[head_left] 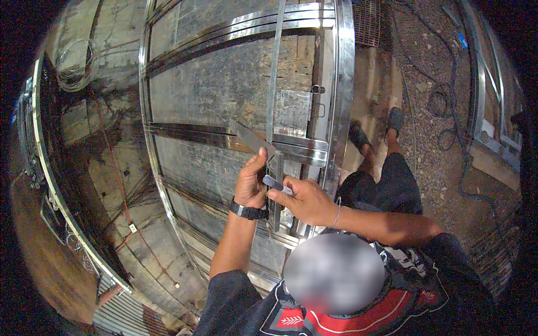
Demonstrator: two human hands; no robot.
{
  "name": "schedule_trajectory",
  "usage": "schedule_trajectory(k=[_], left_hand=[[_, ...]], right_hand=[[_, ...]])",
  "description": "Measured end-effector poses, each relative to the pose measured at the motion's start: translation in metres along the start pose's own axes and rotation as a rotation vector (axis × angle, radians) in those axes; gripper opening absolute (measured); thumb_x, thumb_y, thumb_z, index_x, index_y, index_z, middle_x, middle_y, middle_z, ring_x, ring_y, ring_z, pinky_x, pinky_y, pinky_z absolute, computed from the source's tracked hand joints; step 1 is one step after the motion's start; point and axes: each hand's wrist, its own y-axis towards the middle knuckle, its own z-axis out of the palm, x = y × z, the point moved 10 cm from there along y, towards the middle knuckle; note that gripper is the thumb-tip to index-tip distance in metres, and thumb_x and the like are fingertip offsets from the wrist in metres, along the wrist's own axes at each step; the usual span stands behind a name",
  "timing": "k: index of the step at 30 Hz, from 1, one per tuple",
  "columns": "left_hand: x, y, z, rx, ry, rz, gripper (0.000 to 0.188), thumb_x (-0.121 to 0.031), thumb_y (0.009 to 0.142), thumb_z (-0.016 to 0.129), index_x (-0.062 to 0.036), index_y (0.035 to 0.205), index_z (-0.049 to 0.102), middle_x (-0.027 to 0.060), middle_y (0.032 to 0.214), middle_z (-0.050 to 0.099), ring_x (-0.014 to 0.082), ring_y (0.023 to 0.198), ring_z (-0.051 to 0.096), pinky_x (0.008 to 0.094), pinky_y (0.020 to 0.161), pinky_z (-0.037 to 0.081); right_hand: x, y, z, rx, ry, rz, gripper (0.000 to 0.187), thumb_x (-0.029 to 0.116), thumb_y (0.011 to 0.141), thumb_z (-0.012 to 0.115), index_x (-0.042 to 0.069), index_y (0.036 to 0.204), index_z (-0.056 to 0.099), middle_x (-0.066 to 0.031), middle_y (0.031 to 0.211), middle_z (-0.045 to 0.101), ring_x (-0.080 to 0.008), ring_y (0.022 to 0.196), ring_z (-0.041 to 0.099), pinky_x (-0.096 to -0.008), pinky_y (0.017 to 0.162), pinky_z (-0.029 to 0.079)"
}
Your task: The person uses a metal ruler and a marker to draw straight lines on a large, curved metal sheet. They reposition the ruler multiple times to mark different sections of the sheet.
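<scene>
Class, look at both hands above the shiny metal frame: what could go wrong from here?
The left hand steadies a metal square over the shiny metal frame; a loose hold might let it shift. The right hand grips a grey pen-like tool close to the left, so a slip might jab it. The dark cable on the ground might trip someone.

one wide fisheye view looks down from the wearer's head — the left of two side-by-side cameras, upright and unmirrored. the left hand and right hand sit close below it, near the middle; the metal frame bows outward, and gravelly ground lies farther off — toward the right rim.
</scene>
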Motion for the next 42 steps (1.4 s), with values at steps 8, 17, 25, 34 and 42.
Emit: schedule_trajectory(k=[8,17,25,34,42], left_hand=[[-0.002,-0.001,0.002,-0.029,0.003,0.025,0.024,-0.036,0.1,0.069,-0.0116,0.101,0.069,0.0046,0.086,0.072,0.021,0.073,0.068,0.0363,0.066,0.055],[-0.005,-0.01,0.007,0.173,-0.231,-0.083,0.068,-0.07,0.098,0.05,-0.0055,0.106,0.069,0.0119,0.09,0.066,0.0281,0.085,0.06,0.044,0.081,0.048],[-0.021,-0.027,0.019,0.246,-0.302,-0.036,0.077,-0.075,0.097,0.045,-0.0024,0.102,0.071,0.0158,0.091,0.06,0.0289,0.088,0.052,0.0443,0.084,0.042],[-0.027,-0.025,0.004,0.165,-0.157,-0.036,0.048,-0.05,0.102,0.059,-0.0042,0.108,0.07,0.018,0.102,0.071,0.0349,0.091,0.067,0.0499,0.084,0.055],[-0.023,-0.022,-0.006,-0.023,0.029,0.032,0.026,-0.034,0.101,0.067,-0.009,0.109,0.072,0.0074,0.103,0.077,0.0236,0.092,0.073,0.0402,0.084,0.059]], right_hand=[[-0.002,-0.001,-0.001,0.011,0.002,0.043,0.05,0.051,0.097,0.066,0.001,0.09,0.065,-0.0227,0.066,0.063,-0.0403,0.062,0.066,-0.0498,0.059,0.048],[0.041,-0.019,0.02,-0.017,-0.12,-0.265,0.032,0.029,0.091,0.072,0.0,0.084,0.059,-0.0233,0.066,0.063,-0.0409,0.062,0.065,-0.0521,0.06,0.049],[0.061,-0.021,0.038,-0.013,-0.123,-0.334,0.026,0.022,0.088,0.071,0.001,0.084,0.056,-0.0242,0.069,0.064,-0.0464,0.069,0.067,-0.0549,0.063,0.05],[0.049,-0.016,0.02,-0.085,-0.012,-0.323,0.03,0.023,0.09,0.074,0.0,0.079,0.058,-0.0232,0.065,0.06,-0.0415,0.062,0.064,-0.0506,0.057,0.046],[0.012,-0.004,0.006,0.04,0.167,-0.083,0.042,0.033,0.099,0.071,-0.001,0.078,0.059,-0.0049,0.058,0.048,-0.0096,0.058,0.045,-0.0368,0.051,0.037]])
